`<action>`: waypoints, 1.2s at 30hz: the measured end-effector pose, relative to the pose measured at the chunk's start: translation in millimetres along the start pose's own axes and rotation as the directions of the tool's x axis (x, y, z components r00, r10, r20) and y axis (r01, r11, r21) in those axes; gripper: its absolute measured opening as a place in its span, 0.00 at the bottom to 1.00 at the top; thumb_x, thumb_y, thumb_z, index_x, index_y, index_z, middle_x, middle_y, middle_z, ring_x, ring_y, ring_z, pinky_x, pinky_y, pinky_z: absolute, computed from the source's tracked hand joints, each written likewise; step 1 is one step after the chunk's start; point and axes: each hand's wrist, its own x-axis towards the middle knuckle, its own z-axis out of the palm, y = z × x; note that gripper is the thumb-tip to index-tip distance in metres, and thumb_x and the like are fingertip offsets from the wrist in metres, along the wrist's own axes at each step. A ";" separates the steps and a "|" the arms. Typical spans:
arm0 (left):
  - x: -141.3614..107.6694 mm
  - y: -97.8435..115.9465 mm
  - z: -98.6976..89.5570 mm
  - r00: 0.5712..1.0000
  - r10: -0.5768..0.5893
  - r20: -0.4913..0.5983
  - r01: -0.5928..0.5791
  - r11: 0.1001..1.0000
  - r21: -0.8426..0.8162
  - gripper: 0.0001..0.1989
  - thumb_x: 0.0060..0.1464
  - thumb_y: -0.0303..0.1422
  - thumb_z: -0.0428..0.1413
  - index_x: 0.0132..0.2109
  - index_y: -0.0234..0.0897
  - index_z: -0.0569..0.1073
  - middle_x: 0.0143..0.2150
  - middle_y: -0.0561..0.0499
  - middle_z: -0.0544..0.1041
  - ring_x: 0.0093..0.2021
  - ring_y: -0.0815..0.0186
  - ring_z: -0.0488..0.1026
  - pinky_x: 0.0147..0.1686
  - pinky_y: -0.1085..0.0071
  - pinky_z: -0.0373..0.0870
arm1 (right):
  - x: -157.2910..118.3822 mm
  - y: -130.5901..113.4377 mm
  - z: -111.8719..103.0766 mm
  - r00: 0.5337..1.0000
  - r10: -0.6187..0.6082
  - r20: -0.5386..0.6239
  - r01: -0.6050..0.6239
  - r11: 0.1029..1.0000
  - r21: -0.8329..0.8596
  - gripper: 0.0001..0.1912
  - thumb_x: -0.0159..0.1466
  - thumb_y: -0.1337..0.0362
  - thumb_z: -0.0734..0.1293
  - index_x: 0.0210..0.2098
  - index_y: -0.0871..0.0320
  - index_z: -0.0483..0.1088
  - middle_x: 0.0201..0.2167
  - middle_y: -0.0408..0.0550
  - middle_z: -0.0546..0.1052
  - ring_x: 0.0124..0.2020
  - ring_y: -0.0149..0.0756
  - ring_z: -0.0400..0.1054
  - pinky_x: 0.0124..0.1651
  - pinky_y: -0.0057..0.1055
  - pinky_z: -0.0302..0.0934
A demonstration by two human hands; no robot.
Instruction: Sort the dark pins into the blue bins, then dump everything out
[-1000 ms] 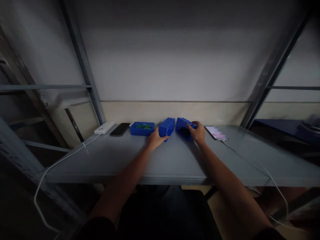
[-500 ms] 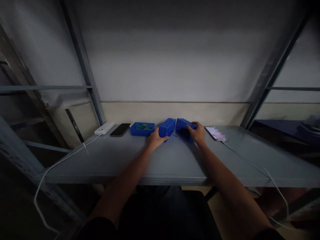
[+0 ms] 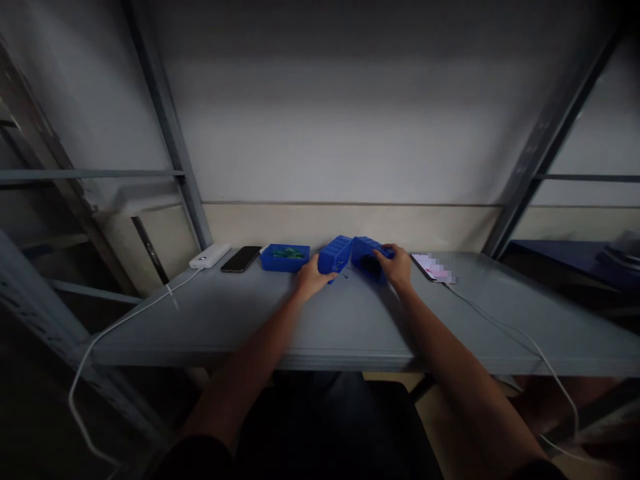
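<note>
While the left hand (image 3: 311,279) grips one blue box (image 3: 336,255), the right hand (image 3: 396,267) clasps another (image 3: 367,256), both touching on the bench (image 3: 350,327).

We find no text, label, brand, number or sign that we can read anywhere in this view. The screen of the phone (image 3: 433,266) at our right is lit but blurred, so nothing on it can be made out. The dark phone (image 3: 241,259) shows a blank face, and the white power bank (image 3: 209,255) beside it bears only a tiny spot, too small for us to tell.
</note>
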 end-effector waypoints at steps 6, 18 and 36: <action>2.3 -3.3 1.5 0.999 0.045 -0.008 -0.045 0.998 0.043 0.34 0.37 0.47 0.61 0.52 0.42 0.63 0.46 0.47 0.74 0.45 0.59 0.71 0.40 0.69 0.65 | -0.1 1.2 0.0 0.999 -0.033 0.015 0.033 0.999 -0.020 0.23 0.53 0.47 0.62 0.37 0.58 0.72 0.33 0.53 0.72 0.34 0.40 0.65 0.40 0.35 0.57; 1.5 -2.7 0.4 0.998 0.071 0.002 -0.071 0.996 0.053 0.33 0.38 0.49 0.60 0.52 0.42 0.63 0.47 0.46 0.74 0.46 0.58 0.71 0.40 0.68 0.66 | -0.9 -1.1 -1.4 0.999 -0.041 0.019 0.042 0.999 -0.030 0.23 0.54 0.47 0.61 0.36 0.59 0.73 0.33 0.53 0.72 0.34 0.40 0.65 0.39 0.35 0.57; 2.8 -3.9 -0.1 0.998 0.062 0.003 -0.062 0.997 0.040 0.35 0.38 0.46 0.60 0.54 0.42 0.61 0.49 0.47 0.73 0.47 0.58 0.70 0.42 0.68 0.65 | -1.6 -2.2 -2.4 0.996 -0.076 0.045 0.079 0.996 -0.053 0.21 0.54 0.48 0.62 0.36 0.58 0.73 0.32 0.53 0.72 0.33 0.39 0.65 0.39 0.35 0.57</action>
